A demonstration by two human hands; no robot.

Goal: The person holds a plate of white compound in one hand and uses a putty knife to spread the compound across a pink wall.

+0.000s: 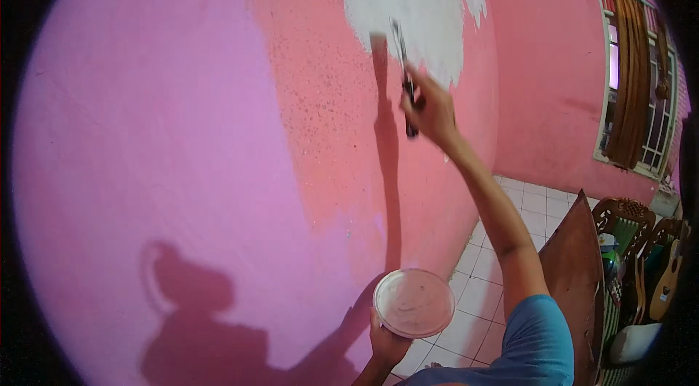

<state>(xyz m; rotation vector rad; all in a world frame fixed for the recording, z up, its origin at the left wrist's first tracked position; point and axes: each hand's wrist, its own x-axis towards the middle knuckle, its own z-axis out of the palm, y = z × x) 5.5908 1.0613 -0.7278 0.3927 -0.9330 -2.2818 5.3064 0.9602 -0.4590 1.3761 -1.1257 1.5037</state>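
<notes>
**Scraper raised to the white patch, bowl held low**

Your right hand (431, 111) is wrapped tight around the dark handle of a putty knife (405, 79), fingers closed on it, arm stretched up and away from you. Its narrow metal blade points upward and its tip lies against the lower edge of the white patch (408, 0), the pale filler area high on the pink wall (182, 131). Motion blur softens the blade, so you cannot tell exactly how flat it sits on the surface.

Your left hand (386, 346) sits far below the white patch, gripping a round shallow bowl (413, 303) from underneath, fingers closed against its underside. The bowl's inside looks smeared with pale pinkish paste.

To the right of the white patch the wall turns a corner, and a window with brown curtains (633, 87) is set there. Well below the patch and off to the right lie the white floor tiles (502, 240), a wooden board (575, 269) and carved wooden chairs (626, 222).
</notes>
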